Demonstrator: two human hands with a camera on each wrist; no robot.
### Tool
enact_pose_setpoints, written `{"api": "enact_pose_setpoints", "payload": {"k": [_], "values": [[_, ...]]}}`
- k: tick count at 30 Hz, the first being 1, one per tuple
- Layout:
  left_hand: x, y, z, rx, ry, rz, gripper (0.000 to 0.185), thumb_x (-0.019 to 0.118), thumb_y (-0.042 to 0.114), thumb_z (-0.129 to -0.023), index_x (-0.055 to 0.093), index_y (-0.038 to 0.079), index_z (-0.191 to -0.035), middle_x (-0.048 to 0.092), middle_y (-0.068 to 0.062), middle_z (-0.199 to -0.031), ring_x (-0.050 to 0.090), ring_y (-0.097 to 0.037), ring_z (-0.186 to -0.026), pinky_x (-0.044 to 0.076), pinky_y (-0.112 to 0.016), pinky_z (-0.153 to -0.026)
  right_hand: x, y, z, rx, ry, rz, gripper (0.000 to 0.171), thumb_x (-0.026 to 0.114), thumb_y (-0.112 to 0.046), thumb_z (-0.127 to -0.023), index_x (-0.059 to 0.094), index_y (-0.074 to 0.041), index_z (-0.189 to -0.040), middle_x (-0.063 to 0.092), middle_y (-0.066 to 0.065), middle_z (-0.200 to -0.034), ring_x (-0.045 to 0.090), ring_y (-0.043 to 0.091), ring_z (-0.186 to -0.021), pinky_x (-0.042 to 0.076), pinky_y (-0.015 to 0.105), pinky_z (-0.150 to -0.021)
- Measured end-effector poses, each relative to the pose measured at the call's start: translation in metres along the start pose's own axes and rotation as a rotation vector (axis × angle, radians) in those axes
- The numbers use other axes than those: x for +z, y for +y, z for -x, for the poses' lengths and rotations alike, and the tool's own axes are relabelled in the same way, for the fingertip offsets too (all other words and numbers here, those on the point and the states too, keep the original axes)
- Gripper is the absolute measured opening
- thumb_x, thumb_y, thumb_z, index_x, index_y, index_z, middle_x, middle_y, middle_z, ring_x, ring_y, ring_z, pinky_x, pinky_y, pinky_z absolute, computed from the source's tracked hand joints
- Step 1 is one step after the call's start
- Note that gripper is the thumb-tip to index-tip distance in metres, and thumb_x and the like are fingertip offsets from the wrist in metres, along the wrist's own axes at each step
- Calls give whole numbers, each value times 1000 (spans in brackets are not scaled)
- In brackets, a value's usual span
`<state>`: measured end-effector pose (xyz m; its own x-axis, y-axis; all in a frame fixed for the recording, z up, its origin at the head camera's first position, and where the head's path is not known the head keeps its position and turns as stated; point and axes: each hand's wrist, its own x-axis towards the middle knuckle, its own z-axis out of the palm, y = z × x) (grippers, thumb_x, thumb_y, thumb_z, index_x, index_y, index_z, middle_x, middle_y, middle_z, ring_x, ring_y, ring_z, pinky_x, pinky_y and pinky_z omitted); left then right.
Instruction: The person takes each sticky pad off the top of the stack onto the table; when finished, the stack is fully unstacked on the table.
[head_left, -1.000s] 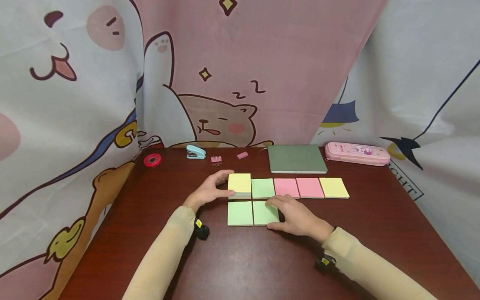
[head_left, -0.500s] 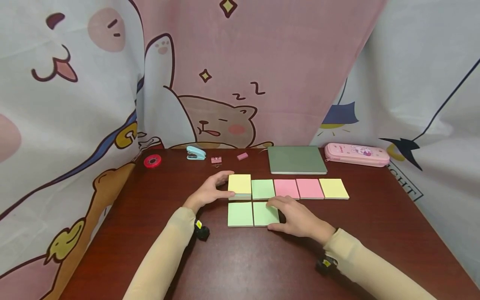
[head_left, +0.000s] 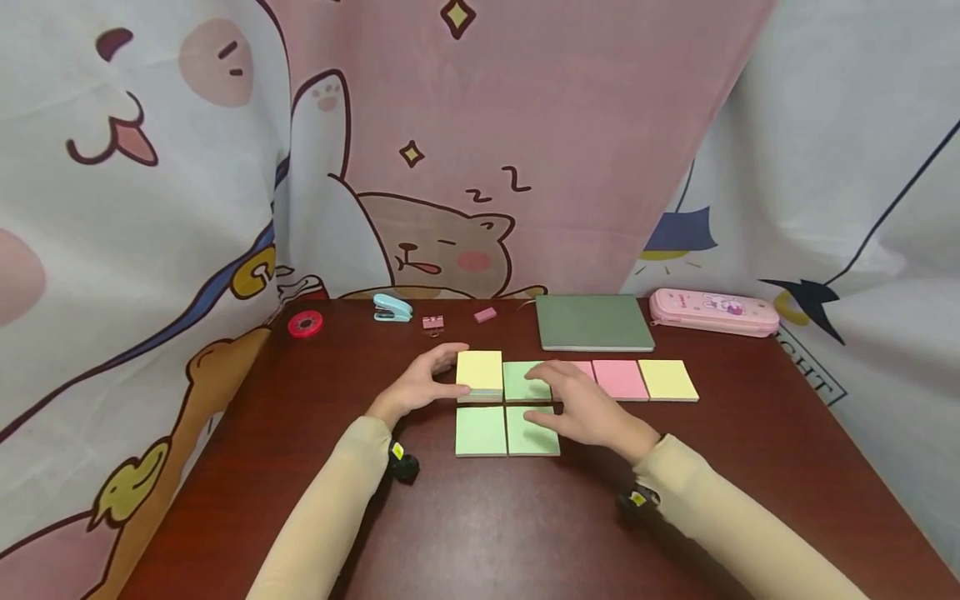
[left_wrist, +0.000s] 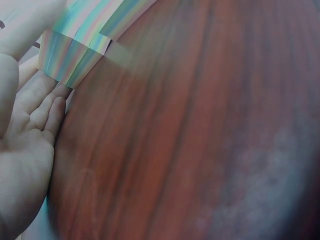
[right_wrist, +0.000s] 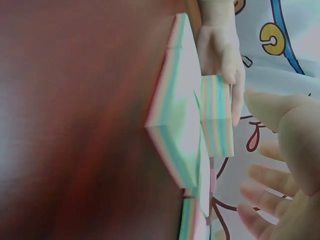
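Lifted off the front green pad [head_left: 532, 432], the right hand [head_left: 588, 408] now hovers, fingers loosely spread and holding nothing, over the back-row green pad [head_left: 521, 379]. Bare counter [head_left: 525, 533] lies open toward the near edge. Left hand [head_left: 416, 385] clasps the tall yellow-topped stack [head_left: 479, 372], thumb and fingers on its sides.

This looks like a home study corner. A dark wooden desk [head_left: 480, 533] stands against cartoon-print curtains [head_left: 420, 167] showing sleepy animals. Along the desk's far edge lie stationery items: a red tape roll [head_left: 305, 323] at its left end, then a blue stapler [head_left: 392, 307], a green notebook [head_left: 593, 322], and a pink pencil case [head_left: 714, 311] at the right end.
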<state>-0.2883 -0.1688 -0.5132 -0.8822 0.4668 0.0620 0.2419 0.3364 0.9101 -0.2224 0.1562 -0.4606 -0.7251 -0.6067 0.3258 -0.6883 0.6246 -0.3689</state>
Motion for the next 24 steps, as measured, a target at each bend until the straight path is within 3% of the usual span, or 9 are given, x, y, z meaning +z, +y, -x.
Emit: {"api": "enact_pose_setpoints", "payload": {"k": [4,14,24], "values": [[-1,-1,0,3,3,-1,87,91,21,-84,46,11,-158,57,-7,-150,49,-31,-144,36,-53,-122,6,2,-25,6,-15,-38,67,86,-37,-88,62,-1,-139,63,14,-140,58,32,-132,48,52,-111],[-3,-1,-3,17,-13,3,85,90,21,-85,46,11,-157,59,-7,-148,51,-29,-141,36,-54,-121,23,-3,-73,30,-130,-60,85,87,-41,-87,51,4,-150,51,23,-153,49,40,-142,41,56,-117],[-2,-2,-1,12,-9,-3,85,90,18,-85,46,13,-157,58,-8,-150,51,-28,-141,36,-52,-121,39,2,-86,81,-190,-47,80,88,-40,-87,54,-1,-149,61,16,-144,58,32,-130,49,49,-110]]}}
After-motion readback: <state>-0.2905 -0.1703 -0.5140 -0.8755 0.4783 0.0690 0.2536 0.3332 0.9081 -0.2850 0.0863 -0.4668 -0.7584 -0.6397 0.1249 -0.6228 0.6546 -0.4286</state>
